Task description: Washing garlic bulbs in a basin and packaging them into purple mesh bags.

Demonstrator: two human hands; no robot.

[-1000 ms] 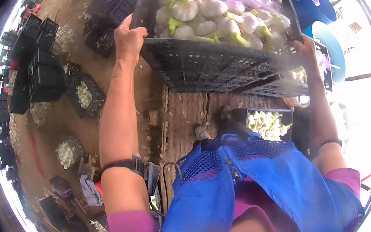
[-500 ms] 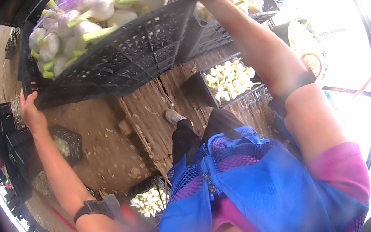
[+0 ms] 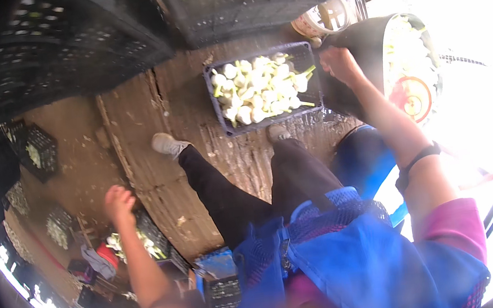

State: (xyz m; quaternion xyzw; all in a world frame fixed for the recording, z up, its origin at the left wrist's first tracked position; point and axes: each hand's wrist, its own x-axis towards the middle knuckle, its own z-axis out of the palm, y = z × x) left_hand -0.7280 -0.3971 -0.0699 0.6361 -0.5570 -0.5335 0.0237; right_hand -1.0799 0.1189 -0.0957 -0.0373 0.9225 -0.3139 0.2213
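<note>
In the air above the brown floor, my left hand (image 3: 120,204) is empty, its fingers loosely bent and a little blurred. My right hand (image 3: 341,66) hangs beside the dark side of a large tub (image 3: 352,36), fingers slightly curled with nothing visible in them. Between the hands, farther forward, a dark plastic crate (image 3: 312,66) stands on the floor, filled with fresh garlic bulbs (image 3: 260,91) with cut green stems. At the top, large black perforated crates (image 3: 67,50) loom close; only their sides and undersides show, and neither hand touches them.
Pale bulbs and a red round object (image 3: 410,99) fill the tub's mouth. A white patterned bucket (image 3: 322,18) stands behind it. A blue container (image 3: 363,158) is by my right leg. More crates (image 3: 33,149) and loose goods line the left. My shoe (image 3: 168,145) is on the worn boards.
Both hands have let go of the large black crate of garlic and come down away from it. The view has shifted, bringing the floor crate nearer the middle.
</note>
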